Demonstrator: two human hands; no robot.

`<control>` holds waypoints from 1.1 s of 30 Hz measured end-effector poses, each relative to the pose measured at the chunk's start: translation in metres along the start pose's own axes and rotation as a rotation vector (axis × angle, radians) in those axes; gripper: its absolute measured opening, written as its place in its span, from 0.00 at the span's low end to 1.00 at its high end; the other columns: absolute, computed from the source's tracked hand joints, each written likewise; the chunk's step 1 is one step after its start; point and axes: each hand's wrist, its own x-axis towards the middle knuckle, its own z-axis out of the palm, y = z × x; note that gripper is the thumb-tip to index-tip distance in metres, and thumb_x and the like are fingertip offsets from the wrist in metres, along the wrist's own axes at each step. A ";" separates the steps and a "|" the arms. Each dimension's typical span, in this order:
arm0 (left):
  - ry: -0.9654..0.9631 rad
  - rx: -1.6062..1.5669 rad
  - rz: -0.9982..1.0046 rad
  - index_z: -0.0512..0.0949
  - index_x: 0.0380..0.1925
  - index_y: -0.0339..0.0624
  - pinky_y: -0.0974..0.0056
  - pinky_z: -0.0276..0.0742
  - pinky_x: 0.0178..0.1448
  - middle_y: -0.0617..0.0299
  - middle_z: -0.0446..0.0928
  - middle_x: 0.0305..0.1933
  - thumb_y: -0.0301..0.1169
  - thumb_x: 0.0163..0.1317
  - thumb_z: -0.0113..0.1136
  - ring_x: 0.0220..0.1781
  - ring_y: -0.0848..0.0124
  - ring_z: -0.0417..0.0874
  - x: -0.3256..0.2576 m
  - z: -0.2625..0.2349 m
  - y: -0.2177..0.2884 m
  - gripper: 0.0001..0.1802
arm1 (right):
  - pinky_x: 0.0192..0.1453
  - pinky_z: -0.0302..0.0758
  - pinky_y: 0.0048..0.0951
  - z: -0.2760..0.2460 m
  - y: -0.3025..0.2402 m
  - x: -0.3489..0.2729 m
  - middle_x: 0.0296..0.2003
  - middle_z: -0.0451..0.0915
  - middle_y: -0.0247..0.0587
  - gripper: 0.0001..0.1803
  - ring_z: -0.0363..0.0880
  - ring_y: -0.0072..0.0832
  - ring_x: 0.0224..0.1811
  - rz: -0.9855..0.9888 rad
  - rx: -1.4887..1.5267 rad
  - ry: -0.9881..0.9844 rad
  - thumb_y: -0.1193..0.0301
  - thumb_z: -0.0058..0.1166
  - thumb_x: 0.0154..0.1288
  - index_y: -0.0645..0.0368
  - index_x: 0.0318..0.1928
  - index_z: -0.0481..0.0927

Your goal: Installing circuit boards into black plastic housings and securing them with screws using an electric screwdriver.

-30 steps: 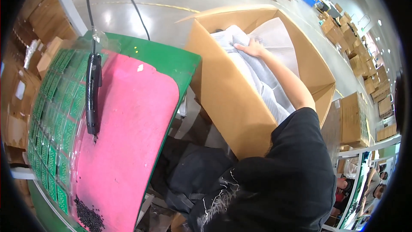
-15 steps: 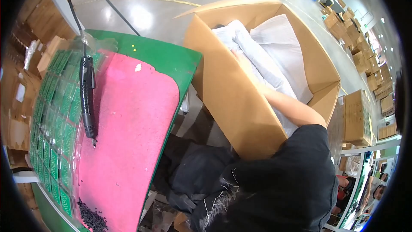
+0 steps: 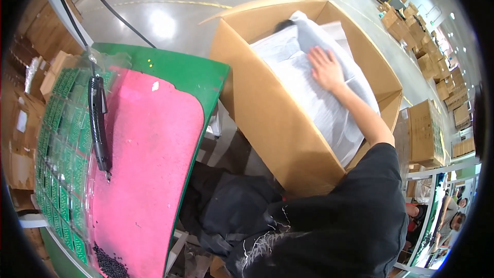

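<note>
My right hand (image 3: 328,70) rests palm down, fingers spread, on a pale white-grey packing sheet (image 3: 298,80). This sheet bulges up inside a tall open cardboard box (image 3: 288,128). It covers most of the opening, and what lies beneath it is hidden. A small dark shape (image 3: 284,25) shows beside the sheet at the box's far left corner; I cannot tell what it is. My right forearm reaches in over the box's near right side. My left hand is out of sight.
Left of the box stands a green table (image 3: 206,67) with a pink mat (image 3: 154,159). On it are clear trays of green circuit boards (image 3: 64,149) and small black parts (image 3: 110,262). A black electric screwdriver (image 3: 98,123) hangs there by its cable. More cartons (image 3: 426,131) stand at right.
My right hand has come up from the box's left inner wall onto the sheet. The sheet, folded into a thick roll before, now spreads and bulges across the opening.
</note>
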 end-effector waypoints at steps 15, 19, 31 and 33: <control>-0.347 -0.343 -0.110 0.73 0.40 0.42 0.65 0.58 0.31 0.72 0.58 0.21 0.41 0.69 0.52 0.24 0.73 0.64 -0.025 0.069 0.050 0.13 | 0.68 0.68 0.48 -0.091 -0.097 0.023 0.63 0.71 0.58 0.29 0.70 0.51 0.64 -0.022 0.668 0.142 0.63 0.53 0.67 0.65 0.64 0.69; -0.366 -0.352 -0.249 0.74 0.30 0.43 0.66 0.59 0.30 0.70 0.62 0.21 0.41 0.71 0.50 0.24 0.72 0.65 -0.038 0.091 0.061 0.15 | 0.65 0.70 0.49 0.012 -0.152 -0.039 0.71 0.58 0.61 0.41 0.58 0.51 0.72 -0.042 1.528 -0.332 0.57 0.48 0.65 0.71 0.71 0.57; -0.612 -0.105 -0.002 0.75 0.29 0.30 0.66 0.67 0.22 0.54 0.71 0.18 0.37 0.71 0.52 0.17 0.67 0.71 -0.036 0.057 0.053 0.19 | 0.45 0.81 0.46 -0.019 -0.107 -0.036 0.37 0.86 0.53 0.22 0.83 0.57 0.38 0.011 1.008 -0.592 0.66 0.61 0.60 0.66 0.52 0.75; -0.602 -0.139 -0.019 0.75 0.28 0.28 0.66 0.67 0.22 0.53 0.72 0.18 0.31 0.68 0.51 0.17 0.66 0.72 -0.041 0.064 0.058 0.15 | 0.39 0.78 0.42 -0.033 -0.082 -0.021 0.34 0.85 0.50 0.23 0.82 0.44 0.34 0.168 1.084 -0.629 0.66 0.61 0.62 0.67 0.53 0.76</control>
